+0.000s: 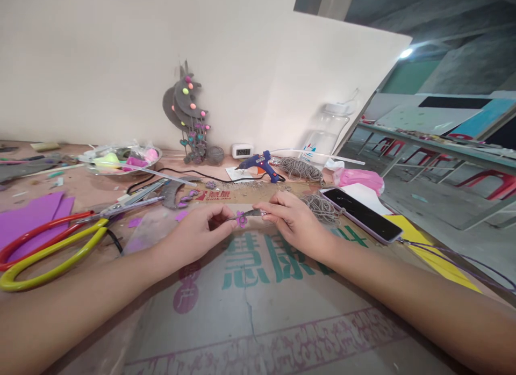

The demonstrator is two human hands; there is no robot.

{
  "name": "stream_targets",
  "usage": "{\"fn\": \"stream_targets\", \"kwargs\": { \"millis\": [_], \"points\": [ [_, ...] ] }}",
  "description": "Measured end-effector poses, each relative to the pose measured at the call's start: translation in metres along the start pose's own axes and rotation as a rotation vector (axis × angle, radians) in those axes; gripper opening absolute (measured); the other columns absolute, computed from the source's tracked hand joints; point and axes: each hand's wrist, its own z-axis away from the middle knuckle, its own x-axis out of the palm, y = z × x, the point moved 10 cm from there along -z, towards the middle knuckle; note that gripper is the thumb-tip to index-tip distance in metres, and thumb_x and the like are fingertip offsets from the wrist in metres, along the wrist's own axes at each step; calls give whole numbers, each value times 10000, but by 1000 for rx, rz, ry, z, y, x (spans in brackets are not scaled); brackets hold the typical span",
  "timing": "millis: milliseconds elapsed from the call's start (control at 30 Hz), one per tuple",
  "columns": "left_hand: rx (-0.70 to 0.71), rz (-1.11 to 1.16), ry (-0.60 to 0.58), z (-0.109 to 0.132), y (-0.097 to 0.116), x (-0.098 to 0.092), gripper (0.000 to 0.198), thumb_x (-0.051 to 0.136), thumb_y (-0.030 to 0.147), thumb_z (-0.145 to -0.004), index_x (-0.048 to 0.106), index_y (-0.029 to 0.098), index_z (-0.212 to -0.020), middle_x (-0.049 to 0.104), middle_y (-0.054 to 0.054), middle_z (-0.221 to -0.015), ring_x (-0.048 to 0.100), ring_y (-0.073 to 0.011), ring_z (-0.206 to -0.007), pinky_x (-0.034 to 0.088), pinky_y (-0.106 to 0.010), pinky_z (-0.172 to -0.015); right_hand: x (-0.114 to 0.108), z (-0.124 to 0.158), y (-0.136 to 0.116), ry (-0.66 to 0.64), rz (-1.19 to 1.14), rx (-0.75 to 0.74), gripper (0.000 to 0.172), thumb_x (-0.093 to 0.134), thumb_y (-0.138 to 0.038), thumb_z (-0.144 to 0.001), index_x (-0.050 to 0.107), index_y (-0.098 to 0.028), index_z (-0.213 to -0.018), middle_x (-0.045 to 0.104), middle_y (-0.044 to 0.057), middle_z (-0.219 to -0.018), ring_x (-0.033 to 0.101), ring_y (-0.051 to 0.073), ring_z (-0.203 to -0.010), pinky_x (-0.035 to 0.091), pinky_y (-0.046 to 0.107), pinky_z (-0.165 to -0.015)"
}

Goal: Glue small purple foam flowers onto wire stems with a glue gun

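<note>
Above the cardboard, my left hand (207,227) pinches the edge of a small purple flower (241,220) with grey outlines. My right hand (292,220) grips a slim metal tool that looks like tweezers (255,213); its narrow end touches or lies right beside the flower. Fingers hide the tool's other end. Just beyond my left hand lie a grey felt crescent (174,194) and small purple and grey pieces (187,197). A bundle of grey yarn (322,209) lies close to my right hand.
Large scissors (52,243) with red and yellow handles lie at left on purple sheets (30,219). Behind the hands are a blue glue gun (260,164), a small clock (242,150), a bowl (121,171) and a hanging moon decoration (187,103). A phone (363,214) and clear bottle (324,133) stand right.
</note>
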Motion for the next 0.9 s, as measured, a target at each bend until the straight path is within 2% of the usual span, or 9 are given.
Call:
{"fn": "stream_targets", "kwargs": {
  "millis": [300,533,900],
  "points": [
    [-13,5,1,-1,0,0,204,451,336,-823,566,170,-793,574,8,-727,509,-131,-656,385,-229,-582,-1,-1,0,-5,-8,-8,286,401,-232,-902,611,-169,-1086,512,65,-804,468,174,-776,416,316,-706],
    [-44,-2,16,-2,-5,-1,239,452,373,-817,565,164,-790,552,6,-700,489,-132,-625,374,-231,-560,-8,0,4,53,-72,33,290,411,-239,-898,565,-179,-1136,500,67,-834,475,179,-813,429,328,-741],
    [-33,-48,41,-1,-2,-4,238,441,365,-814,570,167,-788,583,-2,-718,519,-142,-645,396,-239,-578,-4,1,-3,24,24,-23,291,396,-239,-900,576,-173,-1118,507,71,-820,461,183,-779,412,326,-698]
  ]
}}
